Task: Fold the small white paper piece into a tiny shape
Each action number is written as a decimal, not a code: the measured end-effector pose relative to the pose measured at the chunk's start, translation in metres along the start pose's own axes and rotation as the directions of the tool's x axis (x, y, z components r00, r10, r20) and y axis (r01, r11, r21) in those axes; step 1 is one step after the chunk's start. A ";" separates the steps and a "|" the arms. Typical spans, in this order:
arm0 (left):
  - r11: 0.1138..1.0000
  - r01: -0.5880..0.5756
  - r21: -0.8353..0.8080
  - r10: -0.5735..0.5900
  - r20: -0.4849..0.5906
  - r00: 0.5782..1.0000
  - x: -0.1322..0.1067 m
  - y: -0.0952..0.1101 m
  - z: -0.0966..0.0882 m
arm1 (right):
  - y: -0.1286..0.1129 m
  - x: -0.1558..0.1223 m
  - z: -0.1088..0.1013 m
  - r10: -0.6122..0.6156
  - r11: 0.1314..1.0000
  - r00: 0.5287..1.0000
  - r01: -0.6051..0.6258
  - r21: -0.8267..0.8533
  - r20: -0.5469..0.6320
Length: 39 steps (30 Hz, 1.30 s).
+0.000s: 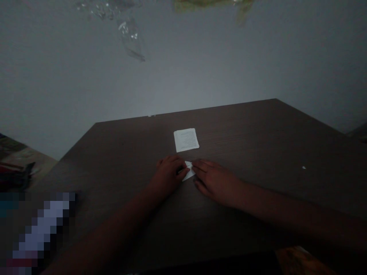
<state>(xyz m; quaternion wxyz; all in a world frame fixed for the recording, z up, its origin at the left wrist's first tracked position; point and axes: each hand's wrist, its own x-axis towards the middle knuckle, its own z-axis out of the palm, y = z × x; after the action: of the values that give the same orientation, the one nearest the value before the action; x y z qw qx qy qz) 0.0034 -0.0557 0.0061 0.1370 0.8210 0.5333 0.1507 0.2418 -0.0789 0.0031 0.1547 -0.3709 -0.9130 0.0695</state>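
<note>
A small folded piece of white paper lies on the brown table between my two hands, with faint print on its upper part. My left hand grips its left side, the thumb on top and the fingers curled behind. From the right, my right hand holds the other side, fingertips pressed on its edge and the thumb tucked below. My fingers hide much of the paper. Just beyond the hands rests a stack of square printed paper sheets, touched by neither hand.
The brown table reaches to a pale wall. A tiny white scrap lies at the right. Clear plastic hangs on the wall. A pixelated patch covers the lower left. The light is dim.
</note>
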 end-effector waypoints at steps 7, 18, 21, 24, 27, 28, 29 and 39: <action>1.000 0.008 0.017 -0.008 -0.005 1.000 0.001 0.000 0.005 | 0.003 -0.004 0.008 -0.010 1.000 1.000 0.010 0.001 0.012; 0.997 0.021 0.072 -0.026 0.057 0.998 0.003 0.007 -0.002 | 0.004 -0.005 0.011 -0.019 0.999 1.000 0.018 -0.038 -0.014; 0.997 -0.014 0.081 0.006 0.101 0.995 0.004 0.002 -0.006 | 0.002 -0.005 0.010 -0.020 0.998 0.999 0.018 -0.055 -0.037; 0.996 -0.060 0.058 0.051 0.151 0.987 0.003 -0.005 -0.012 | 0.000 -0.005 0.007 -0.020 0.997 0.999 0.017 -0.074 -0.047; 0.993 -0.112 0.022 0.107 0.177 0.978 0.001 -0.012 -0.019 | -0.001 -0.005 0.003 -0.015 0.997 1.000 0.014 -0.075 -0.016; 0.992 -0.126 0.007 0.123 0.181 0.976 0.000 -0.015 -0.020 | 0.000 -0.005 0.002 -0.010 0.998 1.000 0.010 -0.068 -0.001; 0.990 -0.138 -0.009 0.137 0.184 0.973 -0.001 -0.017 -0.021 | 0.000 -0.004 0.001 -0.004 0.998 1.000 0.005 -0.059 0.014; 0.979 -0.171 -0.109 0.187 0.166 0.968 -0.003 -0.027 -0.022 | 0.012 -0.004 -0.008 -0.043 0.998 0.994 0.039 0.043 0.096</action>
<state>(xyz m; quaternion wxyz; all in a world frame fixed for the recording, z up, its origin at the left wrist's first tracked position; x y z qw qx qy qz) -0.0291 -0.0469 0.0159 0.2079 0.8685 0.4352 0.1147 0.2549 -0.0737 0.0064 0.1194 -0.3449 -0.9253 0.1029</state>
